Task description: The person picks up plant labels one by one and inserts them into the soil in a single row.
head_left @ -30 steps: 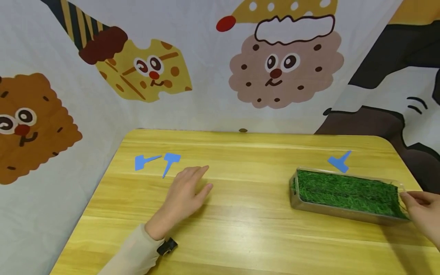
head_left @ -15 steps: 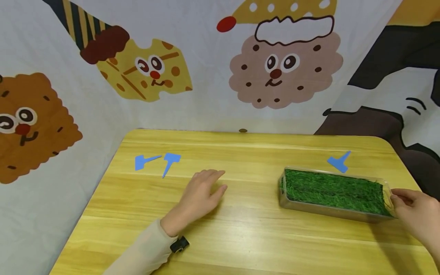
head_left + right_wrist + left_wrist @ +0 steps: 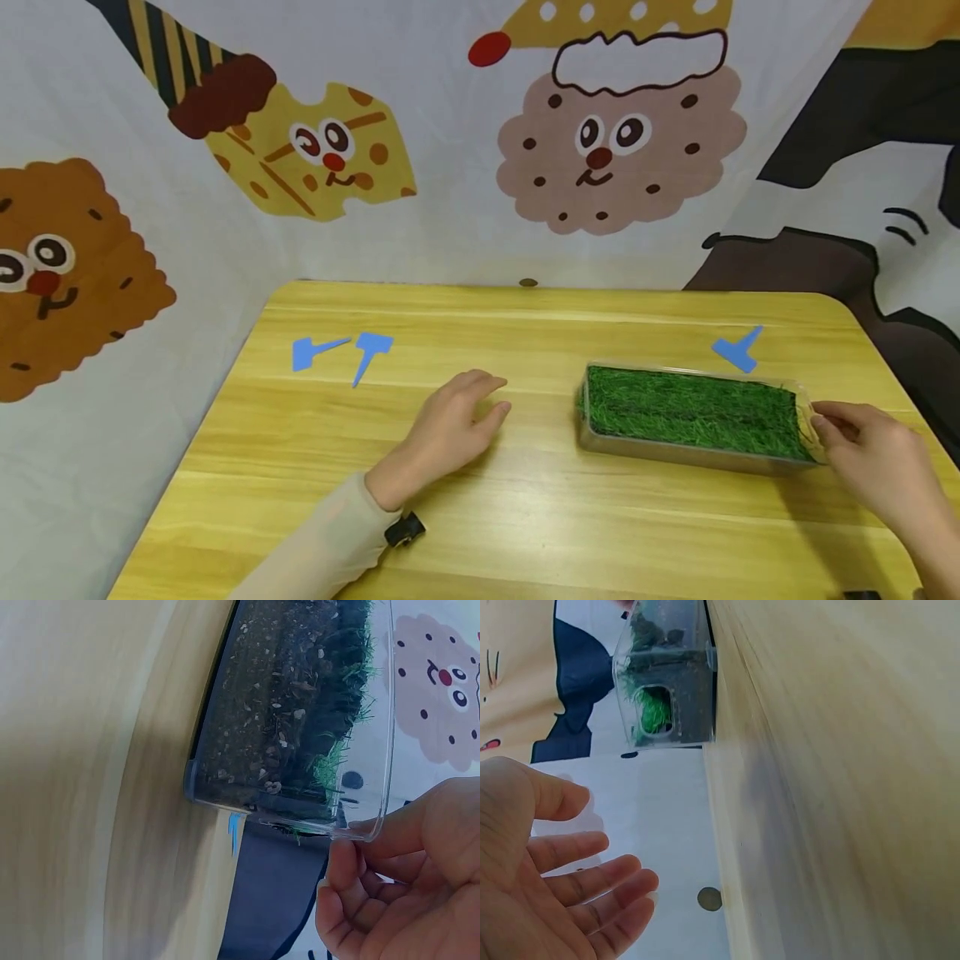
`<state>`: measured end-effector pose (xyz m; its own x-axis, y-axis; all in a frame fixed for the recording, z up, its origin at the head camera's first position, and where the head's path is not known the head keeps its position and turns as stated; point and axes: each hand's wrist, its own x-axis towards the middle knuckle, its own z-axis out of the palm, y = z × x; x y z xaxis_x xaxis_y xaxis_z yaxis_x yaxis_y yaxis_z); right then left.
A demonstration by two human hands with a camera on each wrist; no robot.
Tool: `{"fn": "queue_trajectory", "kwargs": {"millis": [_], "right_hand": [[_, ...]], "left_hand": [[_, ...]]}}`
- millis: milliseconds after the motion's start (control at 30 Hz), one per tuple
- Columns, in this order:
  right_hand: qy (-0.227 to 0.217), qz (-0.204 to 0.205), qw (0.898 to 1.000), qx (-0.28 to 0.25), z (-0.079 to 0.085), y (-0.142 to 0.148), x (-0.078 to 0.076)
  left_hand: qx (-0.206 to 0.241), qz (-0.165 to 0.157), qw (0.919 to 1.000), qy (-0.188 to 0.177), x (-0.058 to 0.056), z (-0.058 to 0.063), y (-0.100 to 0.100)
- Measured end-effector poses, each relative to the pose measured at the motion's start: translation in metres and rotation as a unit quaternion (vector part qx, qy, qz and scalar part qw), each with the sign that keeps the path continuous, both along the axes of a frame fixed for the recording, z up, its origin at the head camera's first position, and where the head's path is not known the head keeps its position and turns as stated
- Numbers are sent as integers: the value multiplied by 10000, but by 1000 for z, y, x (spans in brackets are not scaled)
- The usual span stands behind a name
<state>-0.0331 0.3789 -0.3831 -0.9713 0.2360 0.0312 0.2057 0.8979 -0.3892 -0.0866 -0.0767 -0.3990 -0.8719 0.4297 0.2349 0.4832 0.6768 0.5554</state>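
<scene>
A long clear plastic box (image 3: 697,454) stands on the table, filled with dark soil (image 3: 262,712) and topped with green artificial-looking grass (image 3: 690,412). My right hand (image 3: 873,450) pinches the rim at its right end between thumb and fingers; the right wrist view shows the same grip from the side. To the left of the box, my left hand (image 3: 457,421) hovers over the table with fingers relaxed and nothing in them. In the left wrist view that hand (image 3: 562,862) is apart from the box, whose end wall has a rounded opening (image 3: 656,710).
Two blue T-shaped plant labels (image 3: 303,353) lie at the table's back left. Another blue label (image 3: 737,353) lies behind the box. The wooden table (image 3: 525,533) ends at a white cloth (image 3: 450,242) printed with cartoon cookies.
The box has slid left across the table with my right hand holding its end. My left hand has moved right, toward the box. The blue labels have stayed in place.
</scene>
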Motion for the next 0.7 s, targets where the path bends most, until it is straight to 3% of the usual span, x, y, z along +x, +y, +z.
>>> {"fn": "queue_trajectory", "kwargs": {"millis": [367, 700], "right_hand": [[300, 184, 9994, 16, -2, -19, -1], [705, 823, 9941, -32, 1, -33, -4]], "left_hand": [[311, -305, 9973, -592, -2, 4, 22], [635, -542, 9938, -735, -2, 1, 37]]}}
